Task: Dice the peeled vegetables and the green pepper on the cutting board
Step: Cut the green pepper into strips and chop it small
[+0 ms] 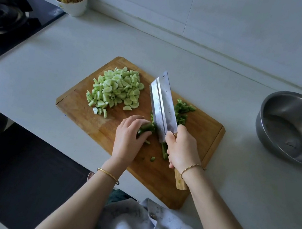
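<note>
Wood: the cutting board [202, 135] lies at an angle on the pale countertop [243, 189]; I log both hands over its near half.

Left hand [129, 136]: fingers curled down, pinning a dark green pepper piece [147, 128] to the board; fingertips just beside the blade; gold bangle [108, 175] on that wrist.

Right hand [182, 149]: wrapped round the wooden handle of a cleaver [162, 104], close up by the blade; the handle's butt shows below the wrist; thin twisted bracelet [193, 168] there. The blade points away from the person with its flat face showing; its edge sits against the cut end of the pepper; I cannot tell whether it touches the board.

Diced cucumber [116, 90]: pale green heap on the far left part of the board, well apart from the knife work.

Diced pepper [183, 109]: small dark green pile right of the blade; a pepper strip [164, 150] and a few loose bits lie between the hands.

Off the board: steel bowl [291, 128] to the right; white bowl [73, 1] of shredded brownish food by the wall; gas hob [6, 16] with a pan at far left.
</note>
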Demonstrator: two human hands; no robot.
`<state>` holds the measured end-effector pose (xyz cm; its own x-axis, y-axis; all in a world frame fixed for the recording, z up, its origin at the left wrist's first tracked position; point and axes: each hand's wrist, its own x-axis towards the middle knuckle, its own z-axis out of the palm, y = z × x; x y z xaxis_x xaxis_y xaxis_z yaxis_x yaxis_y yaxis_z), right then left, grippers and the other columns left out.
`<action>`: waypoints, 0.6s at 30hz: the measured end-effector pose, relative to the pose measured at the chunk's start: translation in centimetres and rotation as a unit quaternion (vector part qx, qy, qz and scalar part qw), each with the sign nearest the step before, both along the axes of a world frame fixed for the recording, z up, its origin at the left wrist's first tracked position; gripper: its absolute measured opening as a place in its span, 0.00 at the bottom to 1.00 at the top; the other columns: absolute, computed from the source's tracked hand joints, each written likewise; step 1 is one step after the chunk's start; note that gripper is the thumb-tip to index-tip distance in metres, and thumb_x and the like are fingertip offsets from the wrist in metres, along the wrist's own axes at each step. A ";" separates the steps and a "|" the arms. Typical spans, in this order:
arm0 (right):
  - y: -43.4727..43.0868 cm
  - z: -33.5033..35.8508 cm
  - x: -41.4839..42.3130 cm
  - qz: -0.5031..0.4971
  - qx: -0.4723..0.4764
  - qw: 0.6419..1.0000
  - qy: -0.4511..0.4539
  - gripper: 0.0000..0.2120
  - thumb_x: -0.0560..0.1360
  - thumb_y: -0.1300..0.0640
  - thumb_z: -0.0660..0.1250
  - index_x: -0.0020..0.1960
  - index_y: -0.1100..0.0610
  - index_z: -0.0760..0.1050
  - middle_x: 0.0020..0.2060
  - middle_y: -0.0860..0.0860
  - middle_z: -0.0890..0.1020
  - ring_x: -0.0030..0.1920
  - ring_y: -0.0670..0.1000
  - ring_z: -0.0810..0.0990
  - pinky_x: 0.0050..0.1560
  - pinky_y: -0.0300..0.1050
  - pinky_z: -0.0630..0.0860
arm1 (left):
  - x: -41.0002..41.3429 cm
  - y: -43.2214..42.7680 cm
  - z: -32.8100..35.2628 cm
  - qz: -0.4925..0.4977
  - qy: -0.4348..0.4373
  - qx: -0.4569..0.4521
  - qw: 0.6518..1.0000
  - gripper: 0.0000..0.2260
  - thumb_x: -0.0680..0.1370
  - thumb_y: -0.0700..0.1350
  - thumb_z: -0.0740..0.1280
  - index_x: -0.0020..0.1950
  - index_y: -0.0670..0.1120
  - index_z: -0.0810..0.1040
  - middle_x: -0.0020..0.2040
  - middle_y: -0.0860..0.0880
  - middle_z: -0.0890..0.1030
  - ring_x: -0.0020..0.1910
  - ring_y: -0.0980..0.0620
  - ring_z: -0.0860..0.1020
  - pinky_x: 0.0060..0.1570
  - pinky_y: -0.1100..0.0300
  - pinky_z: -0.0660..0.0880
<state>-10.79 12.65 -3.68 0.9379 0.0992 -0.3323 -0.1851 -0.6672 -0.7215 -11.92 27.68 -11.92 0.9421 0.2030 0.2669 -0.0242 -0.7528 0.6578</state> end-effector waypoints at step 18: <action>-0.7 -0.3 -0.8 0.052 -0.038 0.998 -0.023 0.14 0.82 0.53 0.56 0.38 0.50 0.60 0.32 0.49 0.73 0.27 0.46 0.71 0.31 0.45 0.77 | 0.8 -0.9 0.4 -0.006 0.046 0.007 0.999 0.06 0.71 0.35 0.72 0.47 0.40 0.78 0.52 0.45 0.78 0.51 0.47 0.75 0.50 0.60 0.71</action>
